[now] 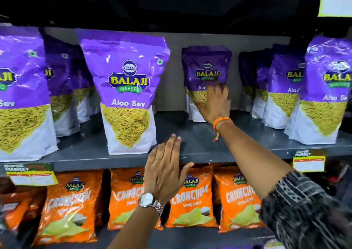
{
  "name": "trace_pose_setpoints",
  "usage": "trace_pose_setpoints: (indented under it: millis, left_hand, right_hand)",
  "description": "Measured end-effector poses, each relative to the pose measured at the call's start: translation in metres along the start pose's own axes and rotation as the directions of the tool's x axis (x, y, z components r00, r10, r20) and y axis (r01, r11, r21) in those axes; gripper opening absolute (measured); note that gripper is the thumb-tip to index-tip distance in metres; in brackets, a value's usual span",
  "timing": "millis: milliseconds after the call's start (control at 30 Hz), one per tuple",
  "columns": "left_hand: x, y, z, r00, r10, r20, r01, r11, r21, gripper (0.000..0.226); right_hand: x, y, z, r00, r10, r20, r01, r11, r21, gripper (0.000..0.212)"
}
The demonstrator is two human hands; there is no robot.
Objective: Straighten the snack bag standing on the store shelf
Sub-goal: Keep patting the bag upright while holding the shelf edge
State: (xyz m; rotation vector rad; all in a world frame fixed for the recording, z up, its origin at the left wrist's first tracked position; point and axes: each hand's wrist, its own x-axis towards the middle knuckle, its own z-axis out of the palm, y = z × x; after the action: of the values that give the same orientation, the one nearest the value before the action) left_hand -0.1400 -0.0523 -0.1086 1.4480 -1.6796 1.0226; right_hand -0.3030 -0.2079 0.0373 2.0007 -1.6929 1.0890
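1. At far left, we see a purple bag [21, 96] at the shelf's front edge, clear of both hands.
2. Our left hand [164, 169] hovers by the shelf [200, 144] lip, fingers straight and together, holding nothing.
3. Above it stands 1 front bag [126, 94]; a careless brush could topple it.
4. Our right hand [214, 103] lies flat on the snack bag [206, 71], set far back, fingers loosely spread, not closed on it.
5. Pushing high, we judge, could tip it backward.
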Motion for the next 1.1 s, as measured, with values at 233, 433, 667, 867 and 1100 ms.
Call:
trace_pose_setpoints:
  millis: [233,433,667,867,1100]
  left_hand:
    - [-0.001,0.0,0.009,0.997,0.031,-0.067,-0.025,0.996,0.091,0.063]
    - [-0.002,0.0,0.015,0.993,0.026,-0.117,-0.013,0.994,0.109,0.063]
    - [-0.002,-0.001,0.02,0.99,0.037,-0.139,-0.021,0.993,0.115,0.064]
    - [-0.003,-0.001,0.02,0.987,0.036,-0.153,-0.018,0.992,0.121,0.065]
    - [-0.002,0.0,0.016,0.991,0.021,-0.131,-0.008,0.995,0.1,0.063]
  right_hand:
    - [0.025,0.007,0.035,1.0,-0.02,0.007,0.02,1.0,0.014,0.091]
    - [0.026,0.004,0.044,0.999,-0.005,-0.048,0.004,1.0,-0.017,0.085]
    - [0.023,0.003,0.037,1.0,-0.023,0.0,0.023,1.0,-0.021,0.075]
    - [0.015,0.008,0.027,0.999,-0.049,-0.024,0.049,0.998,-0.026,0.083]
    - [-0.002,0.015,0.006,0.996,-0.083,-0.046,0.083,0.996,0.018,0.08]
